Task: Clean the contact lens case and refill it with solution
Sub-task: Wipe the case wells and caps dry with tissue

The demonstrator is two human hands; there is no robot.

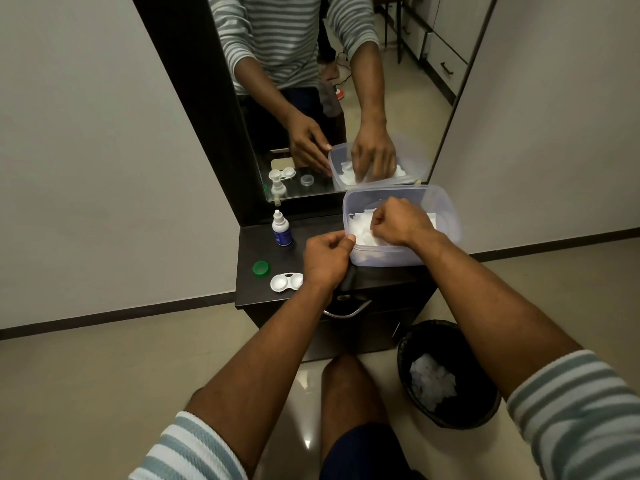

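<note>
Steady the plastic tub (446,216) with left hand (325,258) pinching its rim — right hand (398,220), fingers curled on tissue (362,237), lifts one sheet only.

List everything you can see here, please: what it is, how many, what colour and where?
Plastic tub: one, translucent, right side of the cabinet top, white tissues inside.
Solution bottle: one, white with blue label, upright at the back left.
Green cap: one, front left of the top.
Lens case: one, white, both wells uncapped, beside the green cap.
Cabinet: one, dark, with a metal handle.
Mirror: one, behind the cabinet.
Bin: one, black, on the floor, crumpled tissue inside.
Left hand: grips the tub's rim.
Right hand: in the tub, pinching a tissue.
</note>
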